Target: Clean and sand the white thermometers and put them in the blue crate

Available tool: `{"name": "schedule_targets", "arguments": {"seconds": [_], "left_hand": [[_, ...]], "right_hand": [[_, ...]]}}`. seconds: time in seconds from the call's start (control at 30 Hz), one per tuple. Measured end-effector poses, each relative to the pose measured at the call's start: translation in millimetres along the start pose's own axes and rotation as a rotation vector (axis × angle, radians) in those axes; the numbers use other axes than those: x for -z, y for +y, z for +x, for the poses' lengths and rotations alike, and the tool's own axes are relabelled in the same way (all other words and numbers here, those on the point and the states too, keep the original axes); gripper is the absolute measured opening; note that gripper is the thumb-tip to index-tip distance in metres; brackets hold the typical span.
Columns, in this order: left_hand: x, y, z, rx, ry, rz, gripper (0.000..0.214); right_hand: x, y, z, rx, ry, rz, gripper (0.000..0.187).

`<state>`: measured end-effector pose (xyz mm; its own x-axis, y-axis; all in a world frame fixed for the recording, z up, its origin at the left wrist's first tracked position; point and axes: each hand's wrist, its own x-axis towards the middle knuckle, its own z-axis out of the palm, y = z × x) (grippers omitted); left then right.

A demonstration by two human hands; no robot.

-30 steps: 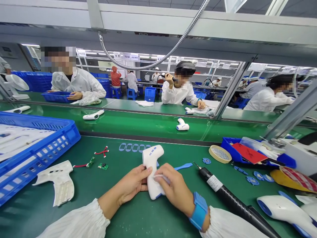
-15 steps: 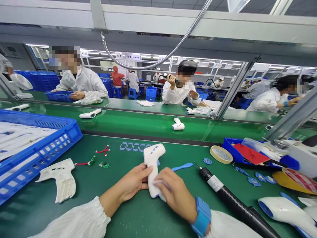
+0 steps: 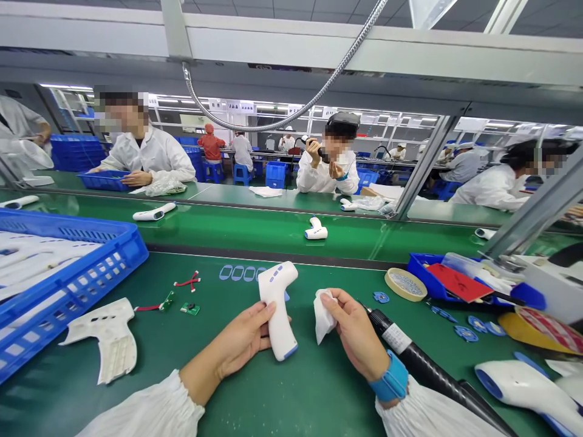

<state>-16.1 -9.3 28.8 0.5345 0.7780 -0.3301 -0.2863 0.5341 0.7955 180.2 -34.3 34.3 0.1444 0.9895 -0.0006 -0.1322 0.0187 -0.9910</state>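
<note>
A: Left hand (image 3: 234, 335)?

B: Closed around the grip of a white infrared thermometer (image 3: 276, 306), fingers wrapped across the front, thumb out of sight.

A: Right hand (image 3: 350, 331)?

B: Partly curled, a folded white wipe (image 3: 323, 315) pinched between thumb and fingers. Close to the thermometer, with a gap between the two.

A: And the thermometer, where?

B: In the left hand, over the green table (image 3: 319, 394), nearly upright, head up, blue-banded grip end down. Contact with the table impossible to tell.

A: Nearby, on the left?

B: A small green circuit board (image 3: 190, 308), a red-wired part (image 3: 189, 281), a white housing half (image 3: 107, 340), and a blue plastic crate (image 3: 77, 276) full of white shells.

A: On the right?

B: A black electric screwdriver (image 3: 432, 364) just beside the right hand, and a roll of tape (image 3: 405, 284) farther off.

A: Straight ahead?

B: A row of small blue rings (image 3: 241, 273) on the table, then a green conveyor belt (image 3: 237, 233) carrying another white thermometer (image 3: 316, 229).
</note>
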Motion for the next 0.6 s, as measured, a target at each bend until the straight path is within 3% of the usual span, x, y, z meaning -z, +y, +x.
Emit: {"name": "schedule_targets", "arguments": {"seconds": [0.37,0.47,0.6], "left_hand": [[-4.7,3.6,-1.2,0.037,0.034,-0.021,0.037],[-7.9,4.0,-2.9,0.081,0.079,-0.033,0.052],[-1.6,1.7,4.9,0.127,0.191,0.015,0.062]], "right_hand": [[-3.0,0.0,3.9,-0.066,0.039,0.159,0.038],[-2.2,-11.9,-3.4,-0.019,0.052,0.173,0.047],[21.4,-37.7,-20.5,0.025,0.076,0.100,0.032]]}}
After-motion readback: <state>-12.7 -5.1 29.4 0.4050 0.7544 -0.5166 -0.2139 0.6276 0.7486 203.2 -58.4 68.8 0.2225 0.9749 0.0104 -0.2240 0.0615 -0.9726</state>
